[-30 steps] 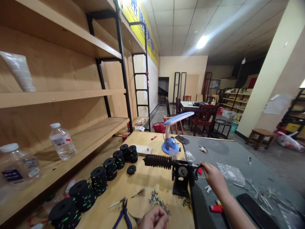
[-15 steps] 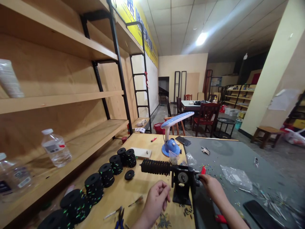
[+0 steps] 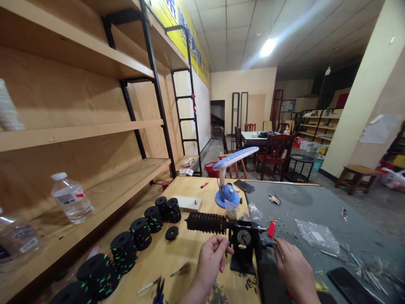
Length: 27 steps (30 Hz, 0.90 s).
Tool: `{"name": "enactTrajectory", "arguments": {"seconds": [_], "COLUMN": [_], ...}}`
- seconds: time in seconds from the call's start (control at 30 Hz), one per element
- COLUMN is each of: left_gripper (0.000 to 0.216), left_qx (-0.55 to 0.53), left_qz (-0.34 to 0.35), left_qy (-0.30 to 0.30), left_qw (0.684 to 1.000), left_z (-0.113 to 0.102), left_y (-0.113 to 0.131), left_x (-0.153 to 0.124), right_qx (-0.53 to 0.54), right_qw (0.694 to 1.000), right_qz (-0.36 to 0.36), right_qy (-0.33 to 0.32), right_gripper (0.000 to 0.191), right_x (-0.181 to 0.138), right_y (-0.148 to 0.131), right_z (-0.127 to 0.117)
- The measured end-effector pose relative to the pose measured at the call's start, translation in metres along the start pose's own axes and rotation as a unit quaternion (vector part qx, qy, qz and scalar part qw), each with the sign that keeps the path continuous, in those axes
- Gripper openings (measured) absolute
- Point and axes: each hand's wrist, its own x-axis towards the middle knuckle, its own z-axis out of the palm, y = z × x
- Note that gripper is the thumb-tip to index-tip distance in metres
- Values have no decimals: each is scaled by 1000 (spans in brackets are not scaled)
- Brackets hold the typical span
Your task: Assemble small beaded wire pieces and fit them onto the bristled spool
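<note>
Pliers (image 3: 159, 291) lie nearest on the table (image 3: 190, 247), small loose parts (image 3: 218, 291) beside them, presumably for easy reach. Left hand (image 3: 215, 255) just before the crank machine (image 3: 243, 238), fingertips drawn into a narrow pinch; too small from here to tell whether anything thin is in it. Right hand (image 3: 289, 261) holds the crank handle (image 3: 269, 244) between thumb and fingers, a grip that suits turning it. Machine stands upright; black ribbed roll (image 3: 205, 222) juts left off it, likely so the left hand can work alongside. Flecked black spools (image 3: 124, 251) lined up further left, out of the way. Lamp (image 3: 228, 196) behind, head angled over the table.
</note>
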Motion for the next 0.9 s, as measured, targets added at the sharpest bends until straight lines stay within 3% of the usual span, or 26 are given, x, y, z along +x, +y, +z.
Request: {"name": "enactTrajectory", "arguments": {"seconds": [0.07,0.13,0.27,0.37,0.43,0.6,0.73,0.83,0.9], "left_gripper": [40,40,42,45,45,42,40,30,21], "left_qx": [-4,-13,-26,-20,-12,-16,-6,117,241], "left_qz": [-12,-19,-17,-18,-15,5,19,119,224], "left_qy": [3,4,3,3,1,-16,-16,36,84], "left_qw": [1000,1000,1000,1000,1000,1000,1000,985,941], "left_z": [2,3,5,5,4,3,1,-2,-3], "left_y": [1,2,3,8,14,26,20,14,13], "left_x": [-3,-6,-12,-11,-9,-3,-5,-7,-6], "right_qx": [97,225,457,562,593,604,624,628,632], "right_qw": [995,974,873,795,759,760,732,720,713], "right_qz": [-9,3,48,108,144,152,167,194,205], "right_qy": [26,-19,-163,-204,-228,-185,-214,-225,-223], "right_gripper": [29,27,37,52,53,48,51,53,52], "right_x": [-14,-27,-41,-43,-41,-23,-8,-3,-1], "right_y": [-23,-54,-112,-136,-143,-157,-166,-167,-165], "right_z": [-7,-8,9,23,23,-5,-24,-27,-27]}}
